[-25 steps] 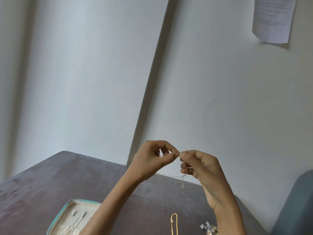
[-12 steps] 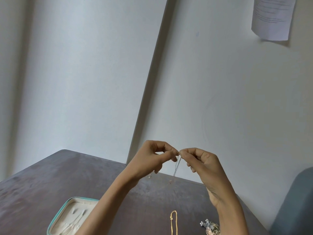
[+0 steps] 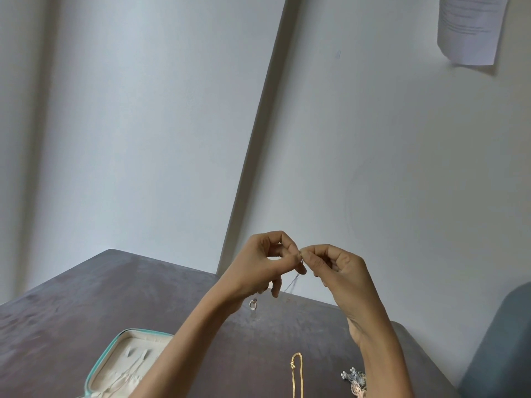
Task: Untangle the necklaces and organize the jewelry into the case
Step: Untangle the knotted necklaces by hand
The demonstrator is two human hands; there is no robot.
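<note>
Pinched silver chain [image 3: 292, 281] between left hand [image 3: 260, 267] and right hand [image 3: 334, 270] fingertips, raised above desk [image 3: 86, 297] far edge, probably for working clasp; ring pendant [image 3: 253, 304] dangled.

A dark brown-grey table [image 3: 86, 305] is seen across the lower part of the frame. Pale walls [image 3: 143, 139] are met at a corner behind it. A printed sheet of paper [image 3: 471, 27] is fixed at upper right. A grey-blue chair edge [image 3: 505, 340] is cut off at lower right.
</note>
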